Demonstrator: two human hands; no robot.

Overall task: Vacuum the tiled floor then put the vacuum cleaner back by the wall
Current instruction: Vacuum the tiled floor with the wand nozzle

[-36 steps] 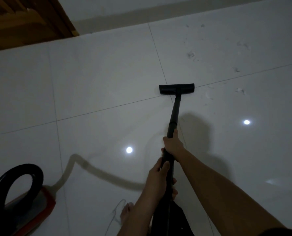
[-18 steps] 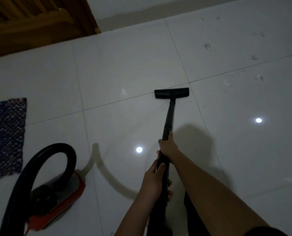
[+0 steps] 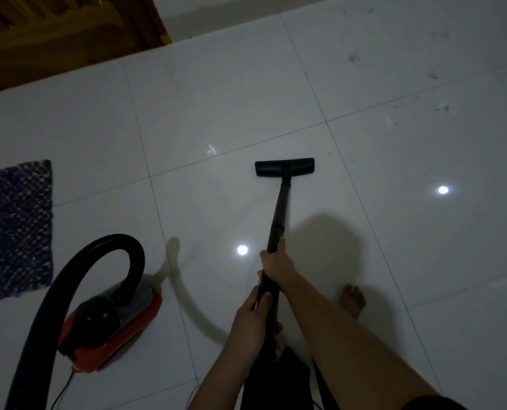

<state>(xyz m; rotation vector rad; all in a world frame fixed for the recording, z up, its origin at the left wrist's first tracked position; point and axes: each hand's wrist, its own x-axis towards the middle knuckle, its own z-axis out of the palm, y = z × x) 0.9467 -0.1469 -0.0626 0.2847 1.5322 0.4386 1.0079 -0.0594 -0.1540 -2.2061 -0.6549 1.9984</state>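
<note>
Nozzle (image 3: 284,167) now lies flat on the tile just on the near side of the grout line; a second ago it sat on the line itself, so the stroke has been drawn back toward the person. The view has also swung left, bringing the red canister (image 3: 107,327) and a woven blue mat (image 3: 15,229) fully into sight. Both hands grip the wand (image 3: 280,211): the right hand (image 3: 276,264) higher up, fingers wrapped round it, and the left hand (image 3: 252,321) just below, thumb along the tube and fingers curled behind. Dust specks (image 3: 354,58) on the far right tiles lie untouched, well apart from the nozzle, so I judge the vacuuming unfinished and the return to the wall (image 3: 216,13) some way off. The floor (image 3: 216,99) is glossy pale tile that mirrors two ceiling lights; the wand is a slim, rigid black tube, the nozzle a flat, wide bar. A thick ribbed hose (image 3: 98,261) arches from the canister, which stands on the floor left of the person, beside the mat.
</note>
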